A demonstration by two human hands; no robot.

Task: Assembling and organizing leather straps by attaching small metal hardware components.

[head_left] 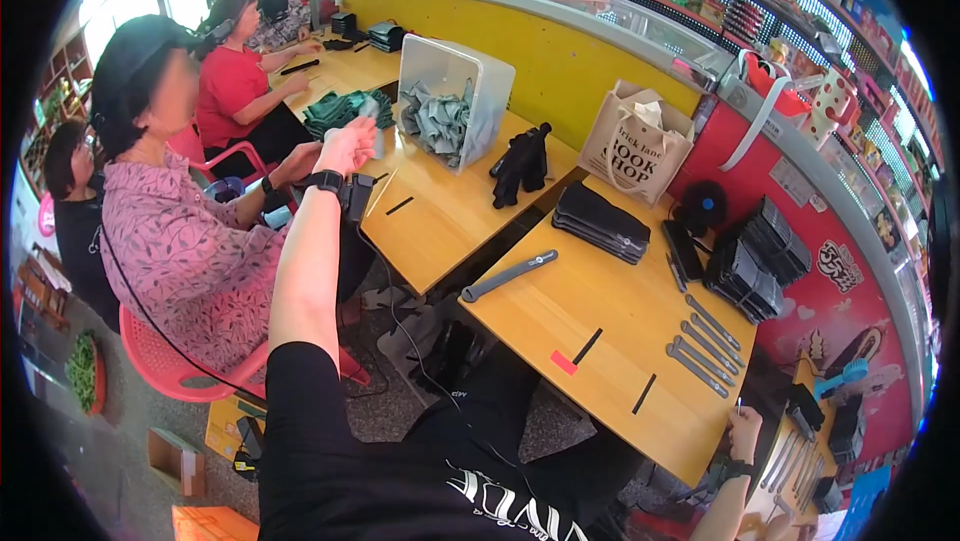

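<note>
My left arm stretches far forward past the person beside me. My left hand [348, 145] is above the table's left edge, close to a pile of green cloth pieces [345, 113]; its fingers look curled, and what they hold is hard to make out. A translucent plastic bin [487, 106], tipped on its side with grey-green cloth pieces inside, lies just beyond. My right hand [743, 433] is low at the right table edge, fingers closed around something thin and small. Nearest to it, several dark grey strap-like pieces [702, 361] lie in a row on the wooden table [540, 326].
One long grey strap [510, 276], black strips [644, 394] and a red tag [564, 362] are spread over the table. Behind them are stacked black pouches [600, 223], black gloves [521, 165] and a paper bag [640, 141]. A person in a patterned shirt [190, 231] sits at left.
</note>
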